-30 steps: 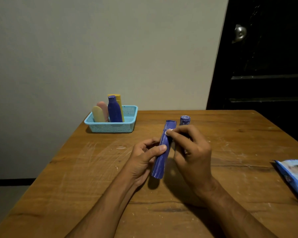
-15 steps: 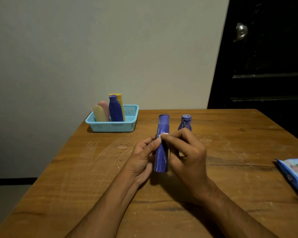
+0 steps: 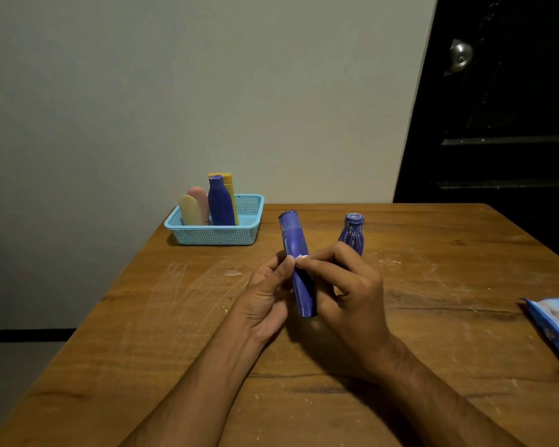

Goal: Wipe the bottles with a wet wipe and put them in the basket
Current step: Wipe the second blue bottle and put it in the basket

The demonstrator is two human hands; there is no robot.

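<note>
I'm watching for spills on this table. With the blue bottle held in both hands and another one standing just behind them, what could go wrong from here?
1. The small blue bottle stands right behind the right hand; a wider wiping stroke might tip it.
2. The wet wipe shows only as a small scrap at the fingertips, so it may slip off the long blue bottle.
3. The left hand holds that bottle tilted above the table; a wet surface could make it slide out.
</note>
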